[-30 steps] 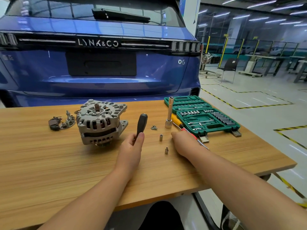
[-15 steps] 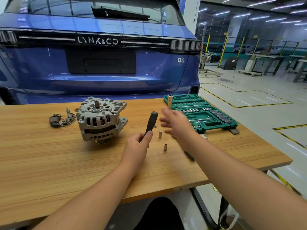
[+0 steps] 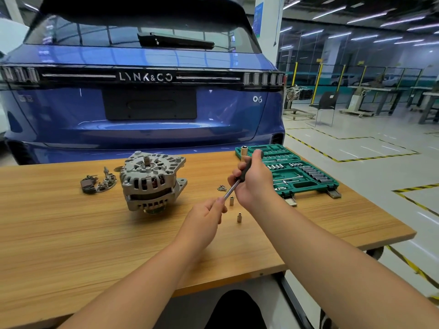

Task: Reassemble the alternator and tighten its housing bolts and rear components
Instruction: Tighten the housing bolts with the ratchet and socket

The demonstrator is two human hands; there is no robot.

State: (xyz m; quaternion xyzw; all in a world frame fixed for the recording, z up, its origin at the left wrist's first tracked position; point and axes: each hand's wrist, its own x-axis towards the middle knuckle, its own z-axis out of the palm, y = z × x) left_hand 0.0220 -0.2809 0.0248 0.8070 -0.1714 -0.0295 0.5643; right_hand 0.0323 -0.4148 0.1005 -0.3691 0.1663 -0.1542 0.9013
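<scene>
While both forearms reach out over the near edge of the wood-grain laminate worktop (image 3: 71,245), the left hand (image 3: 202,222) pinches the bare tip of a black-handled driver with a steel shaft (image 3: 231,189), fingers (image 3: 217,205) curled tight on the metal. Right hand (image 3: 253,180) is wrapped round the black grip, fingers clenched on it. Tool is held up off the worktop, slanting from low-left to high-right. My read: left hand steadies the drive end so a socket can be fitted, right hand sits where it can turn.

Just below and between the hands, 2 small silver sockets (image 3: 239,217) stand upright on the worktop, apart from each other, likely set out as candidates. Slightly further back, a small cluster of loose steel screws (image 3: 221,187) lies near the shaft.

Left of the hands, well apart from both, the grey cast-aluminium alternator (image 3: 152,181) sits pulley-down, shaft end up, untouched. Judging by that, rear face is up for access. Beyond it to the left lies a dark heap of rear components (image 3: 98,182), not yet fitted.

Far right: open green plastic socket-set case (image 3: 306,185), a tall silver socket (image 3: 244,150) standing at its near-left corner. Behind everything, a blue hatchback car (image 3: 147,110).
</scene>
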